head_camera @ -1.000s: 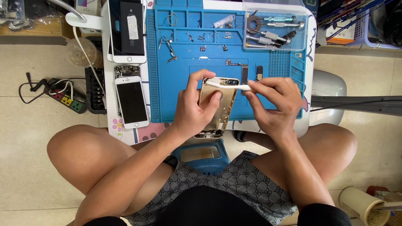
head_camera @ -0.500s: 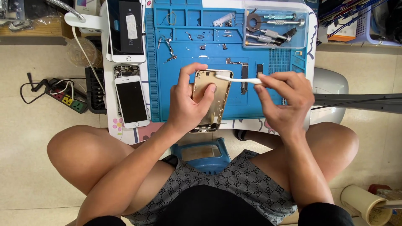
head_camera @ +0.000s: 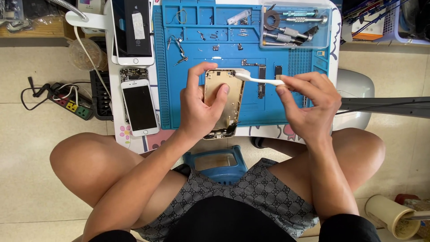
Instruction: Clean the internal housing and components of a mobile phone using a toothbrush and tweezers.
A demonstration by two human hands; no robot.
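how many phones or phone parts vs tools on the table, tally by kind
Whole phones lying face up: 2, a larger one and a smaller one
Gold phone housing, held by the left hand: 1
White brush, held by the right hand: 1
Clear tool tray: 1
Total: 5

I see a blue silicone repair mat (head_camera: 201,49) covering most of the small white table (head_camera: 333,54), with tiny screws and metal parts scattered on it. A clear plastic tray of screwdrivers (head_camera: 293,27) sits at its far right corner. Left of the mat lie a white phone with a dark screen (head_camera: 139,107) and a white phone face-down (head_camera: 133,31). A multicoloured power strip (head_camera: 71,105) rests on the beige tiled floor (head_camera: 27,170).
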